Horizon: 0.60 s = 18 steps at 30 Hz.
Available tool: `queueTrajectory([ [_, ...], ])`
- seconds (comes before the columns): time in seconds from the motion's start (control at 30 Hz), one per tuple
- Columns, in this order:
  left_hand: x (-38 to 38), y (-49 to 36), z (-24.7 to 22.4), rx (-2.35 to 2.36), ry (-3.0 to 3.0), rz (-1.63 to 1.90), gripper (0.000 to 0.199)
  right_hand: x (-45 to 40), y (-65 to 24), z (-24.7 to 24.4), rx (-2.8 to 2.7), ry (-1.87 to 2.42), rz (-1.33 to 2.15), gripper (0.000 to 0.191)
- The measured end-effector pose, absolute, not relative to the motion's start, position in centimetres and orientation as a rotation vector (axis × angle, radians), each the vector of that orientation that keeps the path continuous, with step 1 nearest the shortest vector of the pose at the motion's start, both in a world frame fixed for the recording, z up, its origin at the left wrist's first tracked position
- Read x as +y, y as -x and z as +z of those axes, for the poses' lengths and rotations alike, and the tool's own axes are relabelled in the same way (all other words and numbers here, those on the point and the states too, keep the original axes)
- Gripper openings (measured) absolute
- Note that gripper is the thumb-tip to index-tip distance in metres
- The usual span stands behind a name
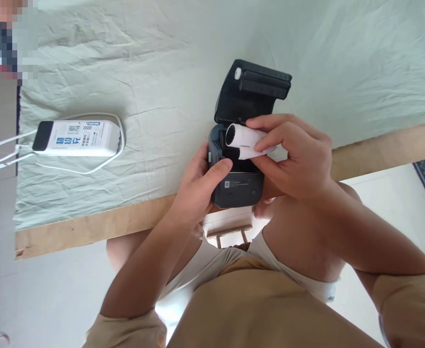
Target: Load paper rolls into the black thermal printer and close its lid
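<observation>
Holding a dark little printer (238,194) by its left side with the left hand (200,186), thumb over the edge. Pinching a white paper roll (249,139) with the fingers of the right hand (301,154), right at the printer's open middle. Can't tell if resting inside. At the printer's far side, a lid (247,104) tipped wide open. Well to the left of the printer, a white box (78,139) with blue writing and white cords (100,170). Beyond the printer, a wrinkly pale green cloth (154,63).
</observation>
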<state>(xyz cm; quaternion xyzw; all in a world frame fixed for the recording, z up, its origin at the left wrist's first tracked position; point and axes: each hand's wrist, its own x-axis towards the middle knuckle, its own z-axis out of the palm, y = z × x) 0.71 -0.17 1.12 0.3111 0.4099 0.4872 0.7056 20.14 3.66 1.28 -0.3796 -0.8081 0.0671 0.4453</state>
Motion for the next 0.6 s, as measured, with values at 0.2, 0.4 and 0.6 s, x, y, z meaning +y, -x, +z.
queueTrajectory([
  [0.2,-0.2,-0.7,1.4,0.977,-0.654,1.061,0.037,3.9,-19.9,0.9,-1.987,1.027,0.107,0.022],
  [0.4,-0.1,-0.8,1.1,0.919,-0.666,1.103,0.038,3.3,-19.8,0.7,-1.996,0.679,0.092,0.028],
  [0.6,-0.1,-0.5,0.9,1.008,-0.777,1.095,0.031,3.2,-19.9,0.1,-2.023,0.449,0.084,0.018],
])
